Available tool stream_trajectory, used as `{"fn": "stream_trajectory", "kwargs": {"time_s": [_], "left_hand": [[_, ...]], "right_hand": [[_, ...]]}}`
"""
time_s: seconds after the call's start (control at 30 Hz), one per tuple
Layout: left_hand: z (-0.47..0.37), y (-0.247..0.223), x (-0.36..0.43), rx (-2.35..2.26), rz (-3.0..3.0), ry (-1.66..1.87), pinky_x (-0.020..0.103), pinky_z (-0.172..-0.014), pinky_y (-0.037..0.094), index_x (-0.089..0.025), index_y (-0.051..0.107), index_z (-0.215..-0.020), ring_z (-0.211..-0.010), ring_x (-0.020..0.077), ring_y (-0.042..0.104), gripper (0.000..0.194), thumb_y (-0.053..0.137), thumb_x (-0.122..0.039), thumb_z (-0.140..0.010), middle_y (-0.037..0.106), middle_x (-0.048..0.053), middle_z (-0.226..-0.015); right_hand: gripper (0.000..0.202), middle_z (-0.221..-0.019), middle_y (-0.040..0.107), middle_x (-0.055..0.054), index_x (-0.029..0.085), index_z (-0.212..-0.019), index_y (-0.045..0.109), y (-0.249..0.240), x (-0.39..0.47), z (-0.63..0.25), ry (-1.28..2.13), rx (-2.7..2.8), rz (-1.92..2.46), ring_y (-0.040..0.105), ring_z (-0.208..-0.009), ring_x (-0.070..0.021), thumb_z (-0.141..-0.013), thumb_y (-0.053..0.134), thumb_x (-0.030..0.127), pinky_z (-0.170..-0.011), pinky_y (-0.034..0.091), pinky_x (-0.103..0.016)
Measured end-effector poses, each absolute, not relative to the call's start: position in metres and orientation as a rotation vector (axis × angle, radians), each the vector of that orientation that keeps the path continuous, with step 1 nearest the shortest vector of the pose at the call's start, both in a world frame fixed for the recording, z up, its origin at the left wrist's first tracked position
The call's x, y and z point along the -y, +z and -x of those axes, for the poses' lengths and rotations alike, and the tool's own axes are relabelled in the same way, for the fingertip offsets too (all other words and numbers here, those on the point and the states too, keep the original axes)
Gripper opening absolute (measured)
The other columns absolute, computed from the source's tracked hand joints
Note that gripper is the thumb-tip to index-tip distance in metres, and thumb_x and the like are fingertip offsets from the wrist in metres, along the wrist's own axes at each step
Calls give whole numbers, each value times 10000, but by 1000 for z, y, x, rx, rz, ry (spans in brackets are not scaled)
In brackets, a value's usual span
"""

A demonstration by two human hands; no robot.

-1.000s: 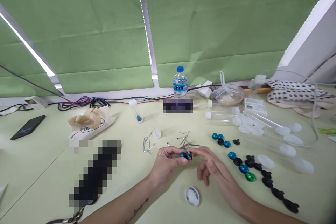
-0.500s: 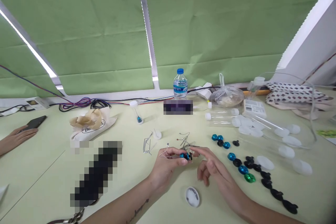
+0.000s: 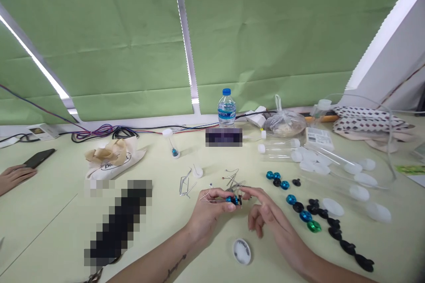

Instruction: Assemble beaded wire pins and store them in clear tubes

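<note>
My left hand (image 3: 206, 213) pinches a small blue-and-black spool-like part (image 3: 233, 200) between thumb and fingers, above the table. Thin metal wires (image 3: 207, 195) stick out by the same fingers. With its index finger stretched to the black end of that part, my right hand (image 3: 274, 221) has its other fingers loosely bent and grips nothing visible; whether the fingertip touches cannot be made out. Behind the hands lie thin wire pieces (image 3: 231, 178) and bent metal rods (image 3: 184, 184). A white round cap (image 3: 242, 251) holding tiny dark bits sits in front, between my forearms.
Blue, green and black round parts (image 3: 305, 216) lie in rows at right, beside clear tubes (image 3: 279, 148) with white caps. At the back stand a water bottle (image 3: 226, 108) and a capped tube (image 3: 171, 143). Another person's hand (image 3: 16, 177) touches a phone (image 3: 40, 158) at left.
The whole view has shifted slightly. Both hands keep nearly the same pose around the blue-and-black part. At far left, the other person's hand is a little lower on the phone.
</note>
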State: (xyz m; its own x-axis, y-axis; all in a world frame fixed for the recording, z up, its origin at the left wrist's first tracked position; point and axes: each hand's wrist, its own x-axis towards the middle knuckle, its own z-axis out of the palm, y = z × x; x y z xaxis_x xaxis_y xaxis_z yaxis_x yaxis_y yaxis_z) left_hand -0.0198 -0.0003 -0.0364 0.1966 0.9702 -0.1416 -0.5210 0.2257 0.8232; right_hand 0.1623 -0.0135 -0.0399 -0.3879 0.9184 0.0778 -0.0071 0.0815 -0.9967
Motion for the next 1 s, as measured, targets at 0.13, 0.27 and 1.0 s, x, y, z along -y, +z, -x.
{"fn": "stream_trajectory", "kwargs": {"time_s": [0.13, 0.27, 1.0], "left_hand": [[20, -36, 1, -750, -734, 1178, 339, -794, 503, -119, 717, -725, -740, 195, 684, 188, 809, -69, -568, 741, 76, -754], [20, -38, 0, -760, -722, 1189, 346, -796, 509, -123, 718, -729, -719, 186, 681, 200, 814, -72, -561, 738, 63, -748], [21, -38, 0, -785, -706, 1183, 359, -821, 496, -121, 718, -723, -729, 190, 677, 220, 836, -120, -538, 743, 79, -775]], "right_hand": [[404, -1105, 477, -89, 236, -1230, 508, -39, 14, -162, 1425, 1550, 923, 547, -678, -128, -969, 287, 450, -530, 440, -269], [415, -1127, 480, -96, 247, -1275, 462, -38, 14, -162, 1427, 1533, 936, 541, -662, -124, -966, 287, 462, -533, 444, -271], [405, -1123, 478, -93, 244, -1247, 503, -40, 14, -162, 1422, 1547, 911, 558, -684, -129, -971, 287, 446, -528, 442, -266]]}}
